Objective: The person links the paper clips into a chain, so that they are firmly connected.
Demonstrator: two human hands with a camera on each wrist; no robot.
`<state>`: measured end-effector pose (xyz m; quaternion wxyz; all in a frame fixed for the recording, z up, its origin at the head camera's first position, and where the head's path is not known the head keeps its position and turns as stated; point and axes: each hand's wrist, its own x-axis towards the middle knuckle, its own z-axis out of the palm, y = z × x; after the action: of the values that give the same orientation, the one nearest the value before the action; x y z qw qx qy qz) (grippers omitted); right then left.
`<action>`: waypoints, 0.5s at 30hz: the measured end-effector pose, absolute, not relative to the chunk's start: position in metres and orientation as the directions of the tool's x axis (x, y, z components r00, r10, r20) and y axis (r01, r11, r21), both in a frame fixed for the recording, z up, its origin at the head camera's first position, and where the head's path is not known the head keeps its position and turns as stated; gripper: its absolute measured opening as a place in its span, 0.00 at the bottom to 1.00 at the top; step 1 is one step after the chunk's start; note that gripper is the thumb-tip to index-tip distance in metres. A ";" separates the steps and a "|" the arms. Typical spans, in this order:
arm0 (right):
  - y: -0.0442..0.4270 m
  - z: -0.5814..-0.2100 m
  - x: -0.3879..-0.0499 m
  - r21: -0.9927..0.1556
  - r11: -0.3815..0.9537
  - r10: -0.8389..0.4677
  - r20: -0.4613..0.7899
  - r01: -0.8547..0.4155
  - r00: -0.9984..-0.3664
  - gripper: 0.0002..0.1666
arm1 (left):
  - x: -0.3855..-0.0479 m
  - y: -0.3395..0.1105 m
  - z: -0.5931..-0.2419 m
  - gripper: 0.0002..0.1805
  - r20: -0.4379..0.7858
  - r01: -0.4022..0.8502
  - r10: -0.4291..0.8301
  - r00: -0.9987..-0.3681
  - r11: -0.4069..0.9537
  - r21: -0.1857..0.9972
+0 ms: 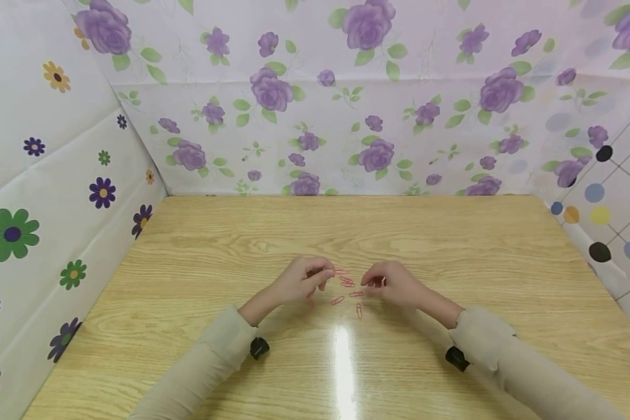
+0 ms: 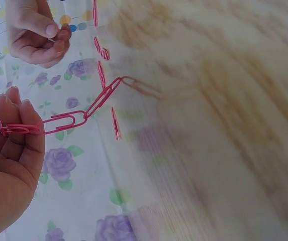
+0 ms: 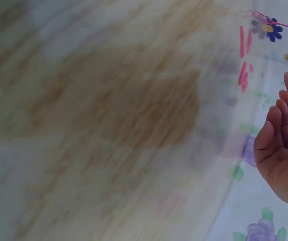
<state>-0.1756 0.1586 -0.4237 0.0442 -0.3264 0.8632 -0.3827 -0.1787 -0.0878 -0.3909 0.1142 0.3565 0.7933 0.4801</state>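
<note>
In the head view, my left hand (image 1: 297,281) is above the wooden table, left of several loose pink paper clips (image 1: 338,300). The left wrist view shows its thumb and fingers (image 2: 32,133) pinching a chain of linked pink clips (image 2: 66,122); the chain's far end slopes down to the tabletop. My right hand (image 1: 399,284) hovers just right of the loose clips. Its fingers (image 3: 274,125) are loosely bent, with no clip visible in them, and the thumb is near the fingertips. The two hands are apart.
The wooden table (image 1: 262,221) reaches back to a wall cloth with purple flowers (image 1: 273,90). A flowered cloth (image 1: 73,169) hangs at the left, and a dotted one (image 1: 616,227) at the right. Dark objects (image 1: 259,348) show beneath both sleeve cuffs.
</note>
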 end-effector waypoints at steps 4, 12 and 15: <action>0.155 -0.431 -0.181 -0.697 0.493 -0.620 0.138 -0.520 -0.772 0.07 | -0.186 -0.090 -0.403 0.08 0.160 0.451 0.663 -0.731 0.293 0.843; 0.149 -0.436 -0.189 -0.676 0.486 -0.672 0.116 -0.554 -0.731 0.07 | -0.174 -0.090 -0.382 0.08 0.170 0.452 0.665 -0.728 0.278 0.848; 0.146 -0.438 -0.192 -0.673 0.490 -0.678 0.106 -0.555 -0.727 0.05 | -0.169 -0.090 -0.374 0.07 0.160 0.435 0.663 -0.731 0.272 0.858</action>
<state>-0.1921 0.1455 -0.4383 0.0869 -0.3589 0.8587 -0.3554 -0.1695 -0.0899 -0.3736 0.1155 0.3479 0.7892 0.4926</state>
